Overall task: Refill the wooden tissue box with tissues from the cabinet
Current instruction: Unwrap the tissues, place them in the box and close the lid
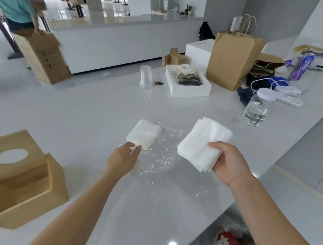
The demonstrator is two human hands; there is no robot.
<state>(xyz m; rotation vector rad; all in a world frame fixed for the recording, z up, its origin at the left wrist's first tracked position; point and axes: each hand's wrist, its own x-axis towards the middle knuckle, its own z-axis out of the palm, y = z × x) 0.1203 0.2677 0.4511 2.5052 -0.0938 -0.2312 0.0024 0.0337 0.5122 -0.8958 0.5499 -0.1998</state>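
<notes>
Wooden tissue box [22, 182]: it lies on its side at the near left edge of the bench [101, 108], the open bottom turned to me and nothing inside that I can see.
Right hand [229, 163]: I have it closed on a stack of tissues [202, 143], thumb on top, held above the bench near its right edge.
Left hand [122, 157]: fingers half open, the tips touching the second tissue pile [144, 133]; it grips nothing.
Plastic wrap [165, 147]: clear film, spread flat on the bench under and beside that pile.
Water bottle [256, 108]: farther right, well apart from my hands.
Paper bag [233, 58]: at the far side, upright.
Risk: I think the stack can fan out, because I pinch only one corner. The film can also cling to the second pile and come along into the box.
</notes>
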